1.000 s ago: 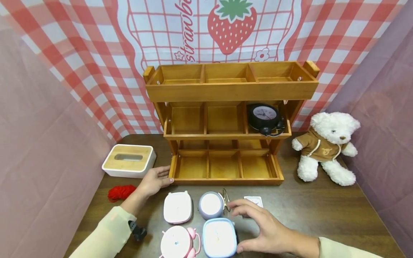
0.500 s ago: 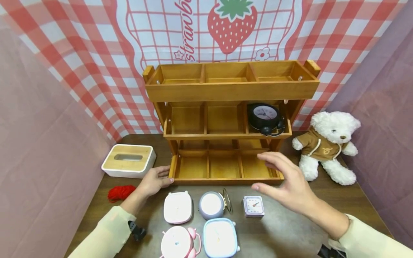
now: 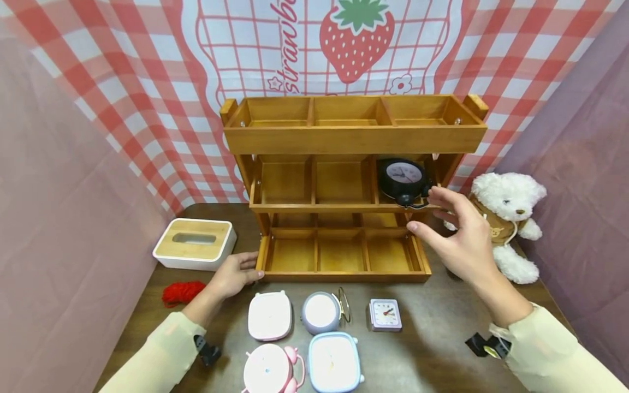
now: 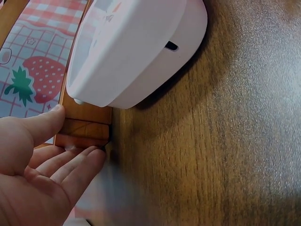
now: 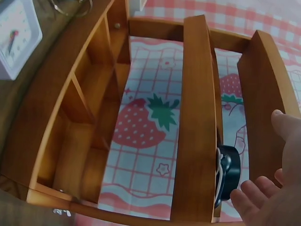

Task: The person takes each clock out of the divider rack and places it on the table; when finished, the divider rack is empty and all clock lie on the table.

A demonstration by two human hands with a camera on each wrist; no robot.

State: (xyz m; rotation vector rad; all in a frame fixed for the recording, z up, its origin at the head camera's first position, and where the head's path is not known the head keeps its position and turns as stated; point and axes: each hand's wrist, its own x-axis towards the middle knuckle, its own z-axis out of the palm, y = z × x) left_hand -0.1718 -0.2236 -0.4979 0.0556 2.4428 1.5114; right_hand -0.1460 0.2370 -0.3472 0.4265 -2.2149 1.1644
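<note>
A three-tier wooden shelf (image 3: 354, 141) stands at the back of the table. My left hand (image 3: 233, 277) grips the left end of its bottom tier, thumb at the front and fingers along the side; the left wrist view shows the same hold. A black alarm clock (image 3: 403, 173) lies face up in the right compartment of the middle tier. By that tier's right end, my right hand (image 3: 464, 240) hangs in the air, thumb and fingers spread and nothing between them. The right wrist view has its fingertips close to the black clock (image 5: 230, 172).
In front of the shelf lie a pale pink clock (image 3: 270, 316), a round grey-purple clock (image 3: 321, 313), a pink bell clock (image 3: 267, 371), a blue clock (image 3: 335, 363) and a lavender clock (image 3: 385, 315). A tissue box (image 3: 196, 244), red yarn (image 3: 182, 293) and teddy bear (image 3: 511, 191) flank the shelf.
My right hand has moved from beside the blue clock up and right to the middle tier's right end, uncovering the lavender clock. My left hand has stayed on the shelf.
</note>
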